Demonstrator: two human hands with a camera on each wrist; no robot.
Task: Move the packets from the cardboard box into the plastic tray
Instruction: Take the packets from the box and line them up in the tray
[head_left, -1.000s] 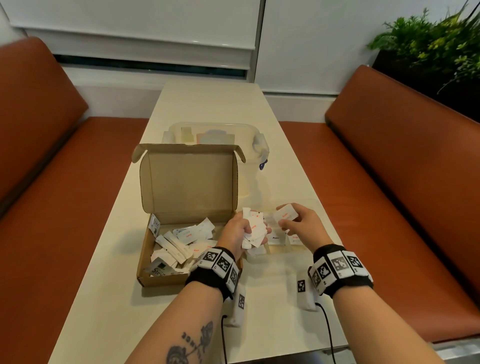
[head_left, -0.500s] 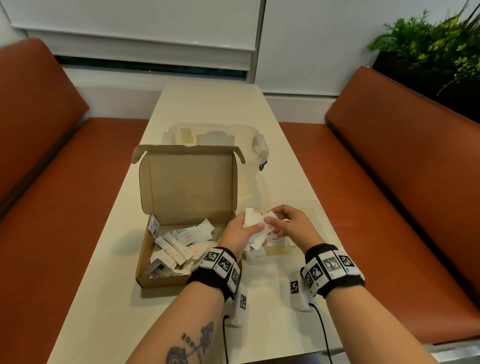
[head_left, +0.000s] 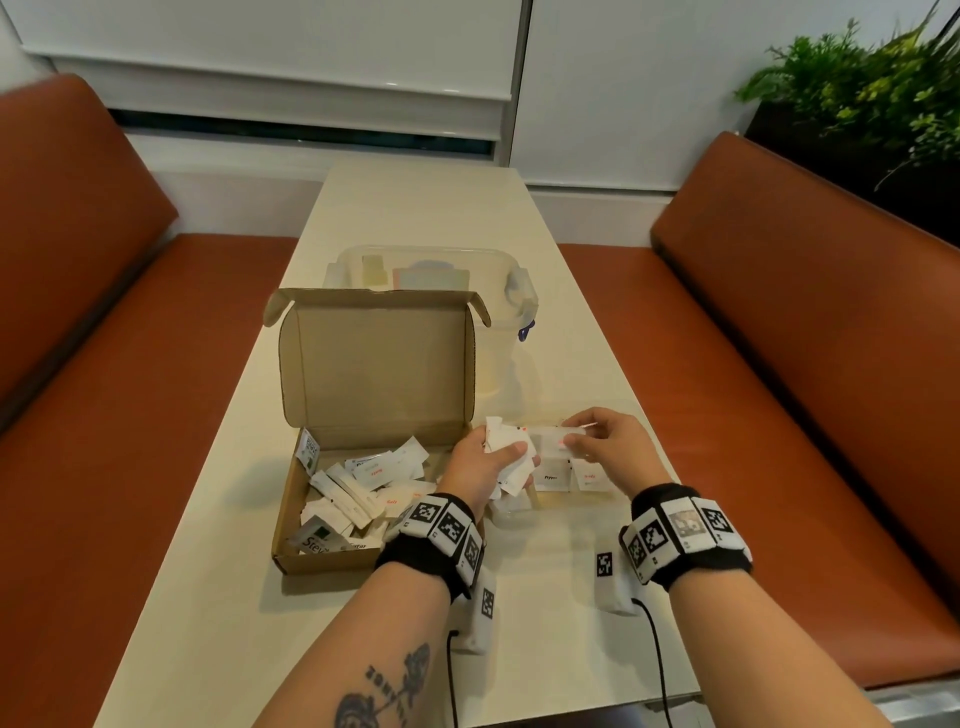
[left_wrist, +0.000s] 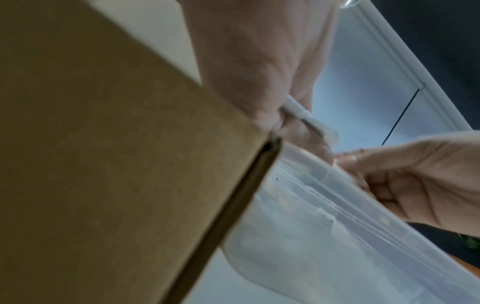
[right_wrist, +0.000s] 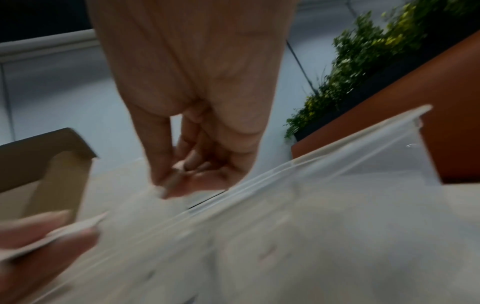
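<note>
The open cardboard box (head_left: 332, 560) lies at the table's left, with several white packets (head_left: 363, 486) inside. My left hand (head_left: 485, 465) hovers by the box's right wall and grips a bundle of packets (head_left: 506, 444). My right hand (head_left: 602, 441) meets it and pinches one packet (head_left: 553, 434) of that bundle by its edge. Both hands are over the clear plastic tray (head_left: 576, 500), where a pepper packet (head_left: 550, 475) and a salt packet (head_left: 589, 475) lie flat. In the right wrist view the fingertips (right_wrist: 168, 186) pinch a thin white edge above the tray rim (right_wrist: 311, 164).
A clear lidded container (head_left: 514, 291) stands behind the box's raised lid (head_left: 374, 369). Orange benches (head_left: 779, 364) run along both sides of the narrow table (head_left: 426, 208). A green plant (head_left: 857, 93) is at the back right.
A second ago my right hand held a packet over the tray. It has since come back to the left hand's bundle and now pinches a packet there. The left hand barely moved.
</note>
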